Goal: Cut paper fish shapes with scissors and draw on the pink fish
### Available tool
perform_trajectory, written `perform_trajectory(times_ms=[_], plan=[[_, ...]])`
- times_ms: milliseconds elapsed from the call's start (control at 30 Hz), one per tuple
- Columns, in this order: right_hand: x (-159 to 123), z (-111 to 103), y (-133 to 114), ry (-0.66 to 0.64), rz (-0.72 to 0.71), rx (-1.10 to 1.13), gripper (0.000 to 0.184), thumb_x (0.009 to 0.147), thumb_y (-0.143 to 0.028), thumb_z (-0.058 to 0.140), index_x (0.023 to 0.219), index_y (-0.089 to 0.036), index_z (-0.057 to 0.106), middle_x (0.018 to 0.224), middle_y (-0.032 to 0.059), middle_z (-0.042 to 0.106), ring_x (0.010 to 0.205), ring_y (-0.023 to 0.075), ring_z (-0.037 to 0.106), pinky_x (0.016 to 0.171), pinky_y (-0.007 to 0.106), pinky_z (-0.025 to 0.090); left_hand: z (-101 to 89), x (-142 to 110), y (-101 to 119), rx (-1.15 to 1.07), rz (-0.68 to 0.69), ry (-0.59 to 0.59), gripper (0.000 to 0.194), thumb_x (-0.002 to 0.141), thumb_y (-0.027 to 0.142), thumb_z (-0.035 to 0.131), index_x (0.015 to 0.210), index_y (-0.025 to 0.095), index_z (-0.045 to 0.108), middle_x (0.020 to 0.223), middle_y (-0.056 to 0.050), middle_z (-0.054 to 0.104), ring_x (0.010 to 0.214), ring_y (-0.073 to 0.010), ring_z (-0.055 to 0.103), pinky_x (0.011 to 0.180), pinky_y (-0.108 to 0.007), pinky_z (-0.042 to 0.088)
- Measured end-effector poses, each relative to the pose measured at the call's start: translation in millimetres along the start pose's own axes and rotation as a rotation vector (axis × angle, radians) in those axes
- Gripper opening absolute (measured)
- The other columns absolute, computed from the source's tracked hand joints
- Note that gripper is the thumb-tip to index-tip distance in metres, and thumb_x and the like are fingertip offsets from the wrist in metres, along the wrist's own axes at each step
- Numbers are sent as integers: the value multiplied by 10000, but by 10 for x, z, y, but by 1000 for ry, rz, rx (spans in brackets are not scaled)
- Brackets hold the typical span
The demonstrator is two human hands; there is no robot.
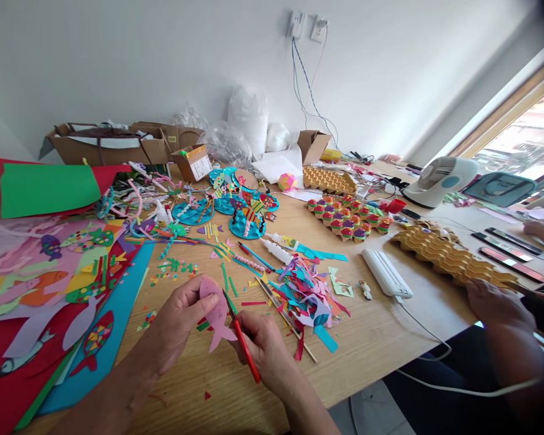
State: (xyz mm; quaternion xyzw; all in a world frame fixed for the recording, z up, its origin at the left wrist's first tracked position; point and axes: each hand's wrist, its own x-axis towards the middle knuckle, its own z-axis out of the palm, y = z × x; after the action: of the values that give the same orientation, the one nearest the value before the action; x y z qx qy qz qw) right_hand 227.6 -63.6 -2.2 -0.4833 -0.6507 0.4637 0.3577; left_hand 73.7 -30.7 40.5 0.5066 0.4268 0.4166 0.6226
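Note:
My left hand point(184, 317) pinches a pink paper fish point(217, 317) between thumb and fingers, its forked tail hanging down. My right hand point(265, 344) grips red-handled scissors point(245, 347), their dark blades pointing up beside the fish's right edge. Whether the blades touch the paper I cannot tell. Just right of my hands lies a heap of coloured paper strips point(310, 290) with a wooden stick point(290, 326) along it. Behind my left hand small paper bits point(174, 270) are scattered. A fish decorated with a colourful mosaic point(98, 338) lies on blue paper at the left.
Coloured sheets point(9, 380) and paper fish cover the left side. Blue discs with fish point(247, 226), glue bottles point(276, 249) and painted egg cartons point(349, 217) stand farther back. A white power bank point(387, 275) trails a cable. Another person's hand point(492, 305) touches an egg carton point(448, 254).

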Motion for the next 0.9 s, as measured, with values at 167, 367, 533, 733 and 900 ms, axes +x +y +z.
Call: perform_trajectory(times_ms=[167, 367, 533, 733, 900], plan=[[-18, -2, -18, -32, 60, 58, 378, 794, -451, 508, 553, -180, 399, 476, -53, 340, 461, 79, 300, 431, 209, 206, -25, 6, -25, 7, 5, 6, 119, 751, 243, 534, 652, 182, 508, 605, 47, 481, 576, -101, 413, 553, -210, 363], [62, -40, -97, 67, 71, 378, 285, 703, -429, 623, 742, -175, 499, 579, -42, 461, 525, 95, 413, 491, 210, 335, -39, 15, -9, 83, 32, 21, 103, 746, 237, 525, 654, 192, 515, 612, 47, 501, 591, -113, 450, 577, -221, 382], [222, -145, -215, 124, -28, 364, 212, 680, -287, 670, 819, -193, 541, 765, -6, 562, 633, 111, 481, 588, 234, 402, -81, 21, 18, 307, 84, -27, 105, 728, 248, 530, 638, 196, 534, 608, 39, 506, 590, -131, 462, 546, -229, 369], [304, -143, -341, 63, -39, 229, 120, 697, -202, 629, 779, -190, 542, 703, -23, 552, 648, 119, 516, 601, 237, 422, -137, -3, 9, 533, 179, -30, 155, 752, 243, 515, 603, 200, 527, 596, 33, 499, 574, -136, 452, 525, -229, 330], [304, -123, -381, 44, -68, 179, 122, 683, -115, 562, 775, -184, 519, 722, -23, 553, 651, 113, 521, 603, 228, 421, -130, -24, 67, 573, 179, -42, 129, 722, 213, 520, 597, 202, 551, 558, 38, 493, 548, -134, 454, 510, -225, 330]])
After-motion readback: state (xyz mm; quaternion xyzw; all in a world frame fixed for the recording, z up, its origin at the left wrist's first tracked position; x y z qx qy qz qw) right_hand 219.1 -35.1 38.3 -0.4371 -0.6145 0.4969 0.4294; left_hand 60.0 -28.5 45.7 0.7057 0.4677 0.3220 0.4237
